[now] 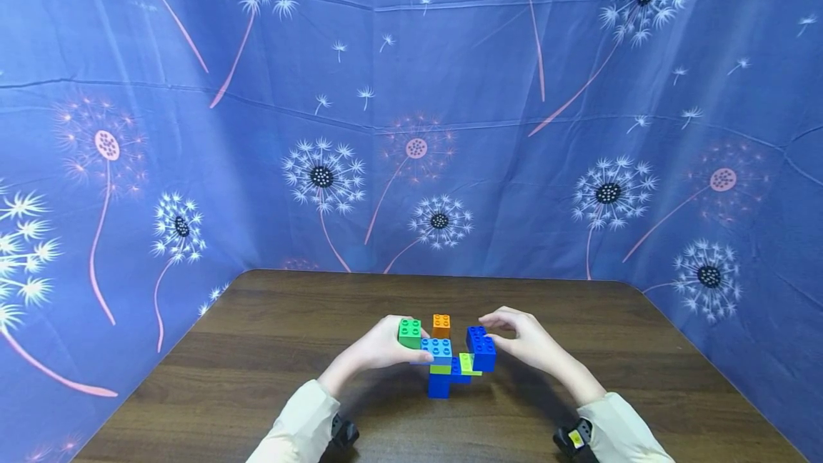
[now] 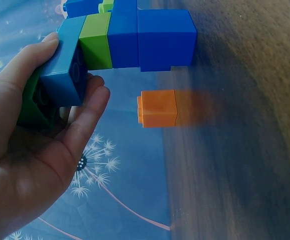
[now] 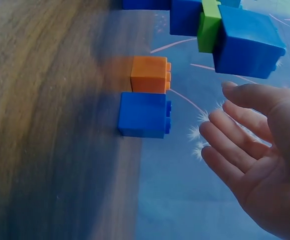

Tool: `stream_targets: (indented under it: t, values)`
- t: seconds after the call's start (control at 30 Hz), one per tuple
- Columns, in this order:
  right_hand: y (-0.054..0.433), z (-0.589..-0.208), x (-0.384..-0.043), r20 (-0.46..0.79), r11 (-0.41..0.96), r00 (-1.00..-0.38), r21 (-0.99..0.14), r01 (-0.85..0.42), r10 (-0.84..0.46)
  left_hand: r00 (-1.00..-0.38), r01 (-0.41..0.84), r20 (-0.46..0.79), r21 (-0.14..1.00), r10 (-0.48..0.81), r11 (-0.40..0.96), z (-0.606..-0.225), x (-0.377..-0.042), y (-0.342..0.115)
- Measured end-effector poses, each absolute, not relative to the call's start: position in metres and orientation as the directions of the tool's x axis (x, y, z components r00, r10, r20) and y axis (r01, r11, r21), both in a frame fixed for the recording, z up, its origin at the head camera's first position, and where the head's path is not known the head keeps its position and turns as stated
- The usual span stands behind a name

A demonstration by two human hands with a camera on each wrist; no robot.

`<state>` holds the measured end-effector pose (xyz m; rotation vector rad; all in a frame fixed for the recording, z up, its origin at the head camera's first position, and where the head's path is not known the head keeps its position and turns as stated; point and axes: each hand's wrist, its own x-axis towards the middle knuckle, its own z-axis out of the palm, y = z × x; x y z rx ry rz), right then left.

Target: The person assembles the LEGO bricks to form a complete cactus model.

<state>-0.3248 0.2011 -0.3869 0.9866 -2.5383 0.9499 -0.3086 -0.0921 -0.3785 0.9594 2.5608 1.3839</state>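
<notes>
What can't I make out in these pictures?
Head view: the lower part of the orange brick, hidden behind the light blue brick.
Head view: any marking on the yellow label at the right wrist, too small.
Left wrist view: part of the green brick, covered by the left hand.
Right wrist view: the top of the brick assembly, cut off by the upper edge.
</notes>
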Motion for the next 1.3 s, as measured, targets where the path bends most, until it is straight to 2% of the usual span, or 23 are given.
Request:
stream_targets:
  t: [0.33,0.77,1.3]
  values:
    - [0.193,-0.394,-0.332,0.458,0.565,-0.725,-0.456,-0.688,-0.514,-0.799,0.496,0.226,0.773,0.558,0.396,-0.378,-0.307,-0.092]
    - [0.184,-0.396,-0.339,0.342,0.616,-0.802,-0.516,-0.596,-0.490,-0.797,0.498,0.225,0.770,0.560,0.399,-0.378,-0.309,-0.092]
    - [0.182,-0.403,-0.348,0.308,0.668,-0.829,-0.492,-0.559,-0.466,-0.797,0.494,0.220,0.774,0.563,0.396,-0.378,-0.310,-0.093]
